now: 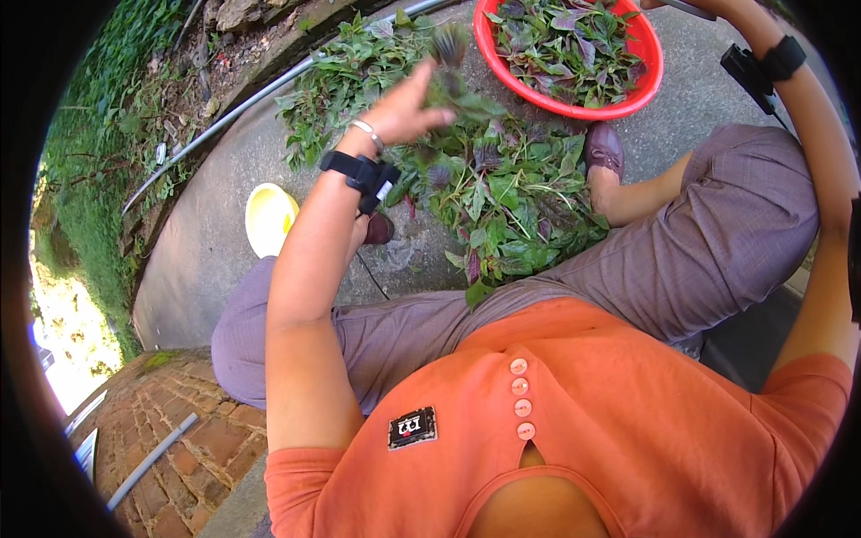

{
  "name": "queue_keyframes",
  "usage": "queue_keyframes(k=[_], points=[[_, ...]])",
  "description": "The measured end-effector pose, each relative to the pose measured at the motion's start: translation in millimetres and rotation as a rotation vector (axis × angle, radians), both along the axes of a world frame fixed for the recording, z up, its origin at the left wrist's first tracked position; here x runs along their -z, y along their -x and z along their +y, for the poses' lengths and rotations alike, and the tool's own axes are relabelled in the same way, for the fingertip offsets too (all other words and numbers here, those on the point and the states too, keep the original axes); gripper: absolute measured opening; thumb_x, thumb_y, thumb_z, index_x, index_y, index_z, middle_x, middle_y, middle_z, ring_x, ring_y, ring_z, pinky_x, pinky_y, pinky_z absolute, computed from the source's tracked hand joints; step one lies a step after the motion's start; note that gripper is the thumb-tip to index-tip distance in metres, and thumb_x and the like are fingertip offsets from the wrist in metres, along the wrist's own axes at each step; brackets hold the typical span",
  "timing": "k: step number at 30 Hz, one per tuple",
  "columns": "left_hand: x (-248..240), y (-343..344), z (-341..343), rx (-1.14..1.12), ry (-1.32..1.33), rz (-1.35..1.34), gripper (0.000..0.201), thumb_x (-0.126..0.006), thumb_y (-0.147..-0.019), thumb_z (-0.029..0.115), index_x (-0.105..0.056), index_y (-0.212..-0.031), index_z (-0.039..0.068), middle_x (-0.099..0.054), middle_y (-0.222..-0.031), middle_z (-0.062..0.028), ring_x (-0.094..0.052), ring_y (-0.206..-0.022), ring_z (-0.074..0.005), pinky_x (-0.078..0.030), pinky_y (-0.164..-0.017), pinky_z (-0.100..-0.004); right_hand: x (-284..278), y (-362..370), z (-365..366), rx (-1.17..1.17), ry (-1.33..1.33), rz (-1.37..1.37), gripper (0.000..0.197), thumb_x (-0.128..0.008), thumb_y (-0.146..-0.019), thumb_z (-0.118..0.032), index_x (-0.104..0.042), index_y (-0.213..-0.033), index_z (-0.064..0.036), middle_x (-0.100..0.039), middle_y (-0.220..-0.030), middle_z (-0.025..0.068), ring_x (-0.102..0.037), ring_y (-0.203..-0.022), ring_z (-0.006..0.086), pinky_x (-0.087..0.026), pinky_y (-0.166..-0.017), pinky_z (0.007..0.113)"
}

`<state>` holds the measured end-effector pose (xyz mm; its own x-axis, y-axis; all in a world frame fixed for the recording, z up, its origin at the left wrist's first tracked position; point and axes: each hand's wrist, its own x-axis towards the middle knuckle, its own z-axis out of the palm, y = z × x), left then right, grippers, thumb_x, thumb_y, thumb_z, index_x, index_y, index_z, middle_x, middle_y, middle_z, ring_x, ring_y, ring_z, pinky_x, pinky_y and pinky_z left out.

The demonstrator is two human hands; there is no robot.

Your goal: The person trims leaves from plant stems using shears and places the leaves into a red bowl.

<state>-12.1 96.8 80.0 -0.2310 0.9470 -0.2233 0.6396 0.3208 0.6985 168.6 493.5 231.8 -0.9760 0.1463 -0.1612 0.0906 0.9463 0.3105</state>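
My left hand (pixel 404 106) is stretched out over a spread of leafy greens (pixel 525 202), thumb and forefinger apart. It is smeared by motion, and blurred green and purple leaves (pixel 448 49) hang in the air just beyond the fingers, seemingly loose. My right hand (pixel 731 7) is cut off by the top edge at the right. A thin grey metal thing like a blade (pixel 692 9) shows in it; most of it and the fingers are out of view. Just left of that hand, a red basin (pixel 656 67) holds many purple-green leaves (pixel 565 49).
A second heap of greens (pixel 372 67) lies at the far left, by a grey pipe (pixel 242 109) along the planted bank. On the concrete (pixel 202 215) sits a yellow bowl (pixel 260 220). My shoe (pixel 605 148) is close beside the leaves; a brick wall (pixel 197 457) stands lower left.
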Motion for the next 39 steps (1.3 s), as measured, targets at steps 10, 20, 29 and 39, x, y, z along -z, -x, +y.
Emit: queue_keyframes(k=[10, 20, 29, 39], points=[[115, -101, -47, 0.164, 0.508, -0.299, 0.084, -0.050, -0.095, 0.028, 0.001, -0.154, -0.003, -0.017, -0.157, -0.0310, -0.025, -0.146, -0.0382, -0.025, -0.118, -0.0380, 63, 28, -38, -0.105, 0.209, -0.351, 0.041, -0.075, -0.075, -0.036, -0.068, -0.093, 0.0003, -0.068, -0.078, 0.0190, -0.066, -0.071, 0.0350, -0.051, -0.064, 0.044], [85, -54, -25, -0.348, 0.449, 0.137, 0.027, -0.058, -0.084, 0.016, -0.071, -0.105, 0.004, -0.071, -0.101, -0.0198, -0.069, -0.100, -0.0358, -0.055, -0.084, -0.0455, 98, 22, -9, -0.109, 0.398, -0.093, 0.047, -0.088, -0.055, -0.026, -0.064, -0.085, 0.0016, -0.062, -0.092, 0.0191, -0.059, -0.089, 0.0373, -0.046, -0.074, 0.043], [9, -74, 12, 0.069, 0.307, 0.278, 0.037, -0.073, -0.083, 0.038, -0.070, -0.102, 0.008, -0.071, -0.104, -0.0145, -0.068, -0.099, -0.0328, -0.053, -0.084, -0.0455, 98, 38, -9, -0.080, 0.395, -0.154, 0.043, -0.084, -0.055, -0.019, -0.063, -0.084, 0.0049, -0.062, -0.086, 0.0218, -0.059, -0.086, 0.0393, -0.046, -0.073, 0.045], [165, 47, -155, -1.069, 0.543, 0.384, 0.028, -0.063, -0.081, 0.020, -0.072, -0.102, 0.005, -0.069, -0.104, -0.0231, -0.066, -0.101, -0.0407, -0.051, -0.092, -0.0452, 84, 43, -23, -0.154, 0.423, -0.142, 0.038, -0.082, -0.058, -0.012, -0.065, -0.087, 0.0056, -0.064, -0.083, 0.0246, -0.060, -0.079, 0.0425, -0.048, -0.071, 0.045]])
